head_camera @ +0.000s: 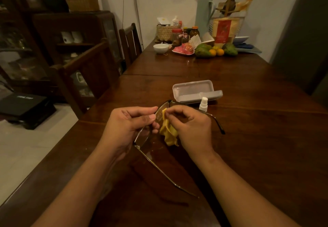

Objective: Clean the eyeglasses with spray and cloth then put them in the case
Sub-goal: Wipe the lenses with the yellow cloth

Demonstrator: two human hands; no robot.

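Thin-framed eyeglasses [142, 138] with their arms unfolded hang just above the dark wooden table [248, 138]. My left hand [127, 127] pinches the frame near the bridge. My right hand [191, 127] pinches a yellow cloth [168, 132] against one lens; the cloth's loose end hangs down between my hands. Just beyond my right hand stands a small white spray bottle [203, 104]. Behind it a light grey glasses case [195, 91] lies open on the table.
At the table's far end stand a white bowl [161, 48], jars, a woven basket [164, 32], a pink plate and fruit [211, 50]. Wooden chairs [92, 70] line the left edge, with a dark cabinet behind them.
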